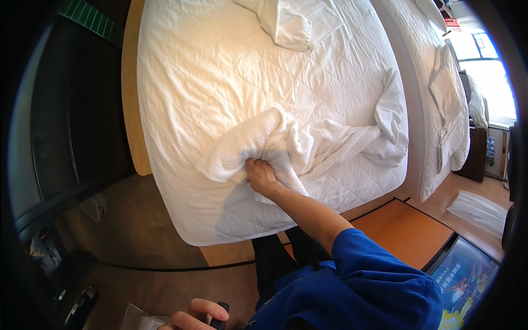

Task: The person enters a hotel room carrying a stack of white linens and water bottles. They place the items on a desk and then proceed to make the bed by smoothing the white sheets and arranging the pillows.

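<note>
A white bath towel (251, 132) lies bunched near the foot of a mattress (198, 74) with a white quilted cover. My right hand (260, 175) grips a fold at the towel's near edge, its fingertips partly hidden in the cloth. From there rumpled white cloth (350, 142) trails to the mattress's right side. Low in the view, my left hand (192, 317) is cut off by the frame's edge. Its fingers close on a small black object (220, 316) that shows too little to name. Clear plastic (142, 318) appears beside that hand.
More white linen (295, 29) lies at the mattress's far end. A second white bed (416, 165) stands on the right, holding folded linen (445, 90). An orange panel (406, 231) and a printed poster (466, 280) are at lower right. White cloth (478, 210) lies on the floor.
</note>
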`<state>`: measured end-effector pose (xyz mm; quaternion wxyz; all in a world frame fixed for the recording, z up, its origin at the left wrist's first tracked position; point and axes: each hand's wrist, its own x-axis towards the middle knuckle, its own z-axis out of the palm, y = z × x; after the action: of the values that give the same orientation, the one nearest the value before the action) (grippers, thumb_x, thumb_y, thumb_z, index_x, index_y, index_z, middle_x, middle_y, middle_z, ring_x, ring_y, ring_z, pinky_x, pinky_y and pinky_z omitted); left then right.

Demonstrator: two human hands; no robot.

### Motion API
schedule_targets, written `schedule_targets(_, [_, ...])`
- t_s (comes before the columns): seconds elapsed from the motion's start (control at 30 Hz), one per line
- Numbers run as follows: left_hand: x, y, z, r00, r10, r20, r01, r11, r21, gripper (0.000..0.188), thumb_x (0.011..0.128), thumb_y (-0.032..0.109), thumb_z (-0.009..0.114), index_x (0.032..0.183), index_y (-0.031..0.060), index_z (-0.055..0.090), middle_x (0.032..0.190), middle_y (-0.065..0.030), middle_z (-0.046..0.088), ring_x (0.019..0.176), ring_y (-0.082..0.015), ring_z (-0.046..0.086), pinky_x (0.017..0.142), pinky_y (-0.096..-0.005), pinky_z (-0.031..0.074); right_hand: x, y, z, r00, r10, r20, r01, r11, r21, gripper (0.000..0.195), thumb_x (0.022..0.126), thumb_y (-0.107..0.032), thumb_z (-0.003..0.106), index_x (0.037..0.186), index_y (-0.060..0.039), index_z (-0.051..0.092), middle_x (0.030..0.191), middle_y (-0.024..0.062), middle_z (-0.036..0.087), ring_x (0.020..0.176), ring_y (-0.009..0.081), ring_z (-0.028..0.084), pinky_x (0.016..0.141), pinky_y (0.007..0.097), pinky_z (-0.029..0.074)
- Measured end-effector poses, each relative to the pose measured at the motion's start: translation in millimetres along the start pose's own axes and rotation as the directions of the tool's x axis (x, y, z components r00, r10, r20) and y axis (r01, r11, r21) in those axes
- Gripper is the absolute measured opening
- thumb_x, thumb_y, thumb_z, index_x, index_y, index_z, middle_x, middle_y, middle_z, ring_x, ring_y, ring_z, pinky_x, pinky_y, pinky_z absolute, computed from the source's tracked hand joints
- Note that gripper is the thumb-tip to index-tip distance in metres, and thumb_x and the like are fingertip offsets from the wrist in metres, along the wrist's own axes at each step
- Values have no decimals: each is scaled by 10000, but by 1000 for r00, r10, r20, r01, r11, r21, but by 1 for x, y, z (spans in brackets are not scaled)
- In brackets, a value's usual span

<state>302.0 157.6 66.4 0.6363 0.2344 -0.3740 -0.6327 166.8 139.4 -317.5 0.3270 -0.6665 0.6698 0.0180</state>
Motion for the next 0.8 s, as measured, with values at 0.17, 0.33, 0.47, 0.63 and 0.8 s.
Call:
schedule_targets(0.17, [-1, -3, 4, 998, 51, -22, -51, 998, 30, 129, 837, 169, 541, 900, 74, 600, 988, 51, 522, 844, -228, 503, 778, -483, 367, 1, 2, 4, 1000, 0, -10, 0, 1000, -6, 501, 644, -164, 715, 999, -10, 398, 919, 208, 534, 874, 329, 545, 754, 380, 447])
schedule_targets(0.33, [-2, -4, 4, 998, 61, -16, -60, 997, 39, 142, 842, 176, 529, 897, 69, 604, 981, 47, 522, 833, -233, 502, 761, -484, 367, 2, 1, 5, 1000, 23, 15, -23, 1000, -20, 506, 640, -178, 722, 996, -14, 402, 914, 198, 534, 882, 320, 544, 759, 374, 445])
schedule_targets(0.47, [-3, -3, 4, 999, 46, -24, -45, 999, 27, 137, 845, 182, 523, 874, 69, 596, 971, 46, 522, 828, -231, 503, 761, -483, 367, 1, 1, 4, 1000, 16, 1, -16, 1000, -19, 510, 642, -180, 723, 999, -16, 398, 907, 194, 532, 877, 318, 543, 755, 374, 444])
schedule_targets(0.63, [-3, 1, 5, 1000, -12, -12, 12, 999, 40, 111, 845, 182, 527, 871, 84, 573, 961, 54, 523, 839, -220, 507, 782, -479, 364, 0, 2, 2, 1000, 13, 3, -13, 1000, -7, 507, 648, -174, 719, 1004, -17, 394, 906, 198, 531, 867, 322, 542, 751, 379, 441])
schedule_targets(0.8, [-3, 4, 2, 998, -61, 18, 61, 998, 17, 95, 845, 186, 534, 884, 101, 552, 943, 53, 525, 856, -209, 509, 809, -470, 359, 0, 2, 4, 1000, -13, -8, 13, 1000, 3, 507, 650, -171, 719, 1006, -14, 395, 906, 203, 529, 873, 328, 540, 753, 384, 440])
